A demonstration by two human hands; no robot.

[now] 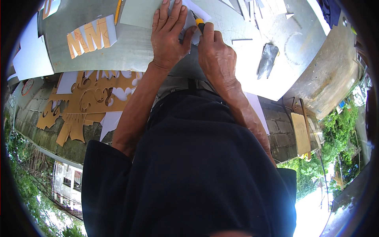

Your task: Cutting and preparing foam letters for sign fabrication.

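Note:
On the work table my left hand (169, 41) lies flat with its fingers stretched out, pressing on a pale sheet (136, 14). Beside it, my right hand (217, 55) grips a yellow-and-black utility knife (200, 24). The knife's blade end points away from me and sits close to a small white piece (200, 11) near my left fingers. Part of the sheet is covered by my left hand, and the exact spot where the blade touches cannot be made out.
Left on the table (136, 55) lie brown-and-white cut-out letter shapes (90, 36) and a yellow pencil (117, 12). A dark wrapped object (268, 59) rests on a white sheet (252, 83) at right. Brown cut-out scraps (89, 98) lie below the table's left edge.

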